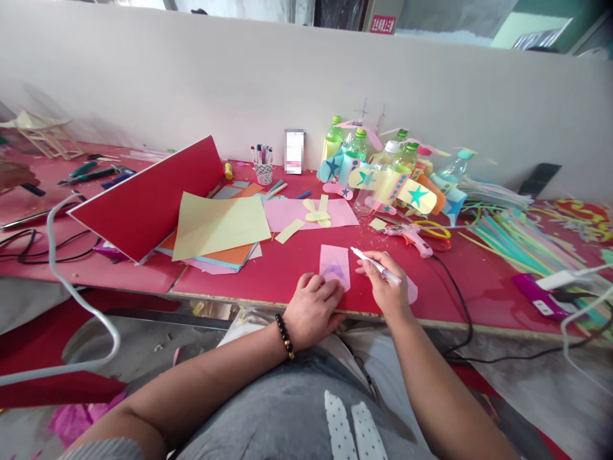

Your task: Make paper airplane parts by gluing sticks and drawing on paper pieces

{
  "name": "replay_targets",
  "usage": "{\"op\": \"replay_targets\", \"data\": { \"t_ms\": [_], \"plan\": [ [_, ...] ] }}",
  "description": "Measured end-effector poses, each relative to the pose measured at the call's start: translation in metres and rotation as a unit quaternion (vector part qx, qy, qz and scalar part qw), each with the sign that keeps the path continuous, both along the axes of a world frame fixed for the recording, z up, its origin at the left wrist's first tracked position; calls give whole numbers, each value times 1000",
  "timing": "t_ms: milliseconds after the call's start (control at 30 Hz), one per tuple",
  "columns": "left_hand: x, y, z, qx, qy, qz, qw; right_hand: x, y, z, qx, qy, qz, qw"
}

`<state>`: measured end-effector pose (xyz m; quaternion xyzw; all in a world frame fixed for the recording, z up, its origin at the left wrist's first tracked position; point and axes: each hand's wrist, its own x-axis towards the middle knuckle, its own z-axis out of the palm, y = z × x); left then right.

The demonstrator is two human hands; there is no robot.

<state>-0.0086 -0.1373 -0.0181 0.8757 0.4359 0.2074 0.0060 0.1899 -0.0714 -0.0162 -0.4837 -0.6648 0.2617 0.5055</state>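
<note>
My left hand [313, 305] lies on the table's front edge. Its fingertips press on the lower end of a small pink paper strip [330, 254], where a purple star shape shows partly under the fingers. Between the fingers and thumb of my right hand [390, 291] is a white marker pen [376, 265], its tip pointing up and left, just right of the strip and apart from it. Another pink paper piece [412, 291] with a rounded end sticks out beside my right hand, partly covered by it.
Behind lie a pink sheet [278, 214] with cream cutouts, stacked coloured paper [218, 223] and a leaning red board [158, 201]. Decorated bottle planes [407, 185] and a pen cup [263, 172] stand farther back. At right are a corded glue gun [412, 237], coloured strips and a purple power strip [543, 297].
</note>
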Motion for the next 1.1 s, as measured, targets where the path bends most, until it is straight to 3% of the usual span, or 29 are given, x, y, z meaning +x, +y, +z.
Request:
{"op": "replay_targets", "data": {
  "t_ms": [200,333,533,800,1100],
  "plan": [
    [-3,-3,12,-20,-16,16,1000,0,-2,3,-5,4,3,1000],
    [-21,14,23,-37,-2,44,998,1,-2,2,-10,8,2,1000],
    [-50,45,26,-105,98,-49,988,1,-1,1,-17,12,-1,1000],
    [-48,24,26,-89,62,-16,994,1,-2,3,-23,11,-1,1000],
    [-53,23,31,-61,22,-29,997,2,-2,3,-20,7,2,1000]
  ]
}}
